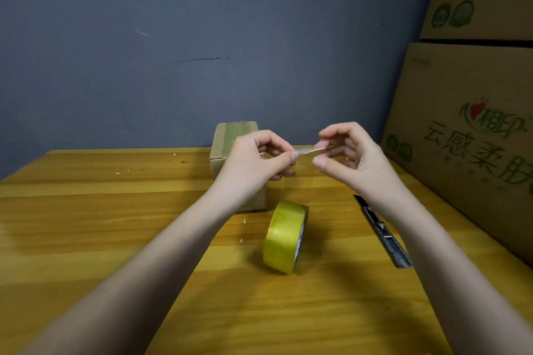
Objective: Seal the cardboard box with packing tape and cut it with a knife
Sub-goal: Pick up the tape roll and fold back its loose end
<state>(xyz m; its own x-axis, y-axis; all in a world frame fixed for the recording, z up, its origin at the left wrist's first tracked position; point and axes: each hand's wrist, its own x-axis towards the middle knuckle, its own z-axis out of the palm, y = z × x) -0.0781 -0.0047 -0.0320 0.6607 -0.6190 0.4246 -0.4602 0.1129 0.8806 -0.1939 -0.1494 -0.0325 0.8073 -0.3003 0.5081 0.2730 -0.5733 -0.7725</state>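
Holding a small scrap of clear tape [308,151] between them, your two hands hover above the tabletop [115,225]. Your left hand [253,157] pinches one end with thumb and forefinger, its other fingers curled under; your right hand [350,150] pinches the other end, its remaining fingers loosely bent. So each grip is clenched on the scrap. Below and nearer to you than the hands, between your forearms, the yellow roll of packing tape [284,236] stands on its edge. Just under your right wrist and forearm lies the knife [382,232], a long dark utility cutter flat on the wood, apart from the roll. Directly beyond and beneath your left hand sits the small cardboard box [230,138], closed, with tape along its top. Farther off to the right of your right hand, large printed cartons [473,112] are stacked against the grey wall [173,37].
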